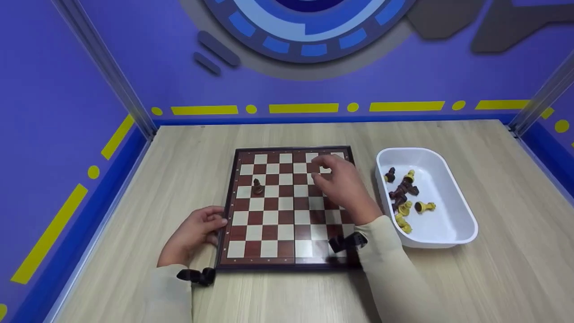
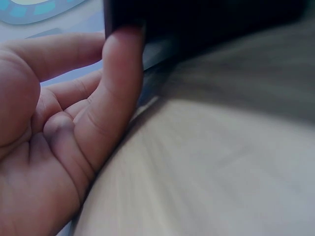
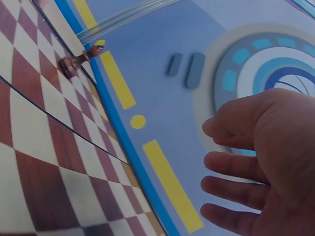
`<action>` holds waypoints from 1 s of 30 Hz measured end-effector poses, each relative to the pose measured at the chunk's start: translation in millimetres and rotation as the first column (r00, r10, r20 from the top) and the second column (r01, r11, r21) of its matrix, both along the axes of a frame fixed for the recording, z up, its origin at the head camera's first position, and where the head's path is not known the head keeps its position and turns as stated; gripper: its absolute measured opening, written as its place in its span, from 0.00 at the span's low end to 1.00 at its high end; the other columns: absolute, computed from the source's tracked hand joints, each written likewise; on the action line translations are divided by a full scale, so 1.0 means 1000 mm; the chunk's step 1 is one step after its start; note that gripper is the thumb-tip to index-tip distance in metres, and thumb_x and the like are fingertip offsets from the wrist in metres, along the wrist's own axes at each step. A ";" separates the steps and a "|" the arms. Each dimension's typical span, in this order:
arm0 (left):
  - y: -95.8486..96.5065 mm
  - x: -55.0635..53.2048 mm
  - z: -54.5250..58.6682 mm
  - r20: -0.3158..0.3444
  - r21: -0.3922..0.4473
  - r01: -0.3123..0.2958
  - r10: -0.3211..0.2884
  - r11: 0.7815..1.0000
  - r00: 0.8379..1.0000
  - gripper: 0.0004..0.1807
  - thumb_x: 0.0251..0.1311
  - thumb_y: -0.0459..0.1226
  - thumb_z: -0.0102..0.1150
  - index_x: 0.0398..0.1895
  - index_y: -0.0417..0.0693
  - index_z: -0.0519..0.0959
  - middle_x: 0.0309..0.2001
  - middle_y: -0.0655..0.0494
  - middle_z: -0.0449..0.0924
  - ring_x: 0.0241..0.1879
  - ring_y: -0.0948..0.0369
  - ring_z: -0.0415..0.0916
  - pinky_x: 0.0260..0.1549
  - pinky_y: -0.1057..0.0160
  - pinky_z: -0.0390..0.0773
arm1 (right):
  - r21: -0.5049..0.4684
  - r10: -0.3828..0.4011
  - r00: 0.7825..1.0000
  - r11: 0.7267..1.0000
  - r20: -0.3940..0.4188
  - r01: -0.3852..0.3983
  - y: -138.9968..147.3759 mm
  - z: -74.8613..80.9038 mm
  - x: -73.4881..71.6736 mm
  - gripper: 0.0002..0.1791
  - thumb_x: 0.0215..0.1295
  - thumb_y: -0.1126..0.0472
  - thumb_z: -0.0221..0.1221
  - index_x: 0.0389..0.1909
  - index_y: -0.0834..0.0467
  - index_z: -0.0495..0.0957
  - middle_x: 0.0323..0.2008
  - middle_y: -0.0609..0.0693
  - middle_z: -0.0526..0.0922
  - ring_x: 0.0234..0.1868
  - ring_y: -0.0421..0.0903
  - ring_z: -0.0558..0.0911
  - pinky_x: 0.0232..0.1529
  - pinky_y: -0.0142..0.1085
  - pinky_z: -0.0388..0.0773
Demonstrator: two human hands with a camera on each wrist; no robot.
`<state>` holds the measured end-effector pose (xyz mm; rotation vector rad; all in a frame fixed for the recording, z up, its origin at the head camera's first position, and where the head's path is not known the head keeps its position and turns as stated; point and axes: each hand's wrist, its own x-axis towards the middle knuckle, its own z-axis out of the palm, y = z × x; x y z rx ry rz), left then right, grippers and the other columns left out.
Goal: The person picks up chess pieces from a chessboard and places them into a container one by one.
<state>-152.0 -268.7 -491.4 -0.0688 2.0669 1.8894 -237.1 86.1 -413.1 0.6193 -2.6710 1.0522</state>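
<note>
A brown-and-cream chessboard (image 1: 263, 232) with a dark rim lies on the table. On its left half stands one dark brown chess piece (image 1: 257, 187), also upright in the right wrist view with its slim neck and wide base (image 3: 69, 66). My left hand (image 1: 197, 231) holds the board's left edge, the thumb at the rim. In the left wrist view, fingers (image 2: 120, 64) meet the dark side of the board. Over the right half of the board hovers my right hand (image 1: 343, 184), its fingers loosely curved and nothing between them.
A white plastic tub (image 1: 453, 215) stands right of the board, close to my right forearm. Dark and yellow chess pieces (image 1: 405, 207) lie jumbled in it. A blue panel wall (image 1: 314, 89) closes off the table's back, with more panels at both sides.
</note>
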 end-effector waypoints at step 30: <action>0.000 0.000 -0.001 0.015 -0.002 -0.022 0.022 1.000 1.000 0.26 0.64 0.35 0.59 0.63 0.33 0.67 0.30 0.58 0.76 0.16 0.65 0.73 0.17 0.64 0.80 | 0.059 0.145 0.983 0.987 0.115 -0.153 -0.073 -0.015 -0.006 0.17 0.65 0.57 0.60 0.54 0.53 0.79 0.52 0.50 0.81 0.54 0.49 0.80 0.56 0.45 0.78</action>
